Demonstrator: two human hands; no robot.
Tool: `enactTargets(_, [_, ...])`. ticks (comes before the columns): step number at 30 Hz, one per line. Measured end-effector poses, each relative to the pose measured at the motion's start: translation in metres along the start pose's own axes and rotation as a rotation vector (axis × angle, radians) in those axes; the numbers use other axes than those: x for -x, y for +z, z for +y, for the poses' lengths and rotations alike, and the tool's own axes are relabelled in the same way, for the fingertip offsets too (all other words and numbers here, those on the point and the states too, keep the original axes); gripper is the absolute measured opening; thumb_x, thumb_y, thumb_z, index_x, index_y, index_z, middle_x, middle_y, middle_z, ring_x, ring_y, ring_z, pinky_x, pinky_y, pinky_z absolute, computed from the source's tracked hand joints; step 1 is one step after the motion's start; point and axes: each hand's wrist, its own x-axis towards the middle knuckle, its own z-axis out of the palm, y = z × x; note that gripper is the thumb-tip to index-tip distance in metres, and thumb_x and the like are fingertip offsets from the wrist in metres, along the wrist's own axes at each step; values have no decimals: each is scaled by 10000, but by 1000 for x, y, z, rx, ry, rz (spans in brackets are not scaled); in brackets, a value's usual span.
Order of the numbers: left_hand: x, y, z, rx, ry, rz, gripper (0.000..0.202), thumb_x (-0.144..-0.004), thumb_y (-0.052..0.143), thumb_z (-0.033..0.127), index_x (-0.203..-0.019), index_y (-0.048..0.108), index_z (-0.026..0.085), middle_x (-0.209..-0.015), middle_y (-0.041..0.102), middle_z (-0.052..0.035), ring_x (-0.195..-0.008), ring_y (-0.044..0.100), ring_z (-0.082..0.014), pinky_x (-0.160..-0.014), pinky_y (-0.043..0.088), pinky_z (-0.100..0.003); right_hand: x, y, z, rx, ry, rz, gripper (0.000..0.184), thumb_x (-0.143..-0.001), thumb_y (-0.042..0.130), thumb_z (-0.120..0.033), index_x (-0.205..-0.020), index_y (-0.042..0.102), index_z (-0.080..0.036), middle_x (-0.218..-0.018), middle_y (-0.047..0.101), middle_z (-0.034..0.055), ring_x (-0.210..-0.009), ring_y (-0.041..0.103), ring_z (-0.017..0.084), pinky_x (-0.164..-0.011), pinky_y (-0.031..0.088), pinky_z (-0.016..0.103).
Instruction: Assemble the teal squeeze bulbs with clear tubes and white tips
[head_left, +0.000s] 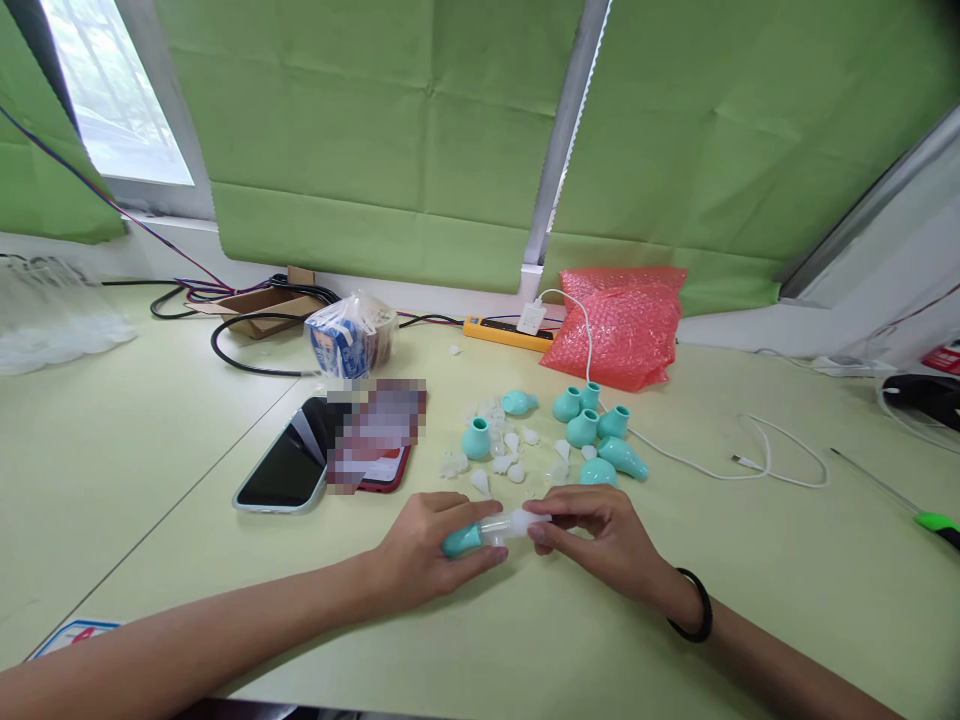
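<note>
my left hand (439, 540) is closed round the bulb (461, 541), right hand (596, 525) pinching the tip (527, 522); the tube (494, 526) lies between, long axis running grip to grip.

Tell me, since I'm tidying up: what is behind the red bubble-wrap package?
Above the package, a green fabric blind shows behind it. Anything lower, directly behind it, is hidden.

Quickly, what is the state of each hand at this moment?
Left hand: closed, holding the glossy teal rounded piece at one end of a clear plastic tube.
Right hand: closed, pinching the translucent white piece at the tube's other end.
</note>
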Motion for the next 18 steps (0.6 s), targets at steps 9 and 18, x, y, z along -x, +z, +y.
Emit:
enactTargets(9, [0, -1, -1, -55, 12, -84, 328, -797, 487, 330, -997, 576, 86, -617, 584, -60, -532, 525, -134, -473, 387, -217, 1, 5, 6, -300, 208, -10, 198, -676, 637, -269, -812, 672, -130, -626, 647, 47, -559, 624, 141, -534, 537, 252])
enactTargets(18, [0, -1, 0, -143, 43, -85, 304, -814, 456, 321, -994, 561, 99, -649, 605, -64, -556, 542, -148, -487, 400, -230, 0, 7, 6, -323, 241, 18, 173, -664, 649, -244, -764, 667, -105, -601, 654, 54, -544, 624, 136, -523, 531, 233])
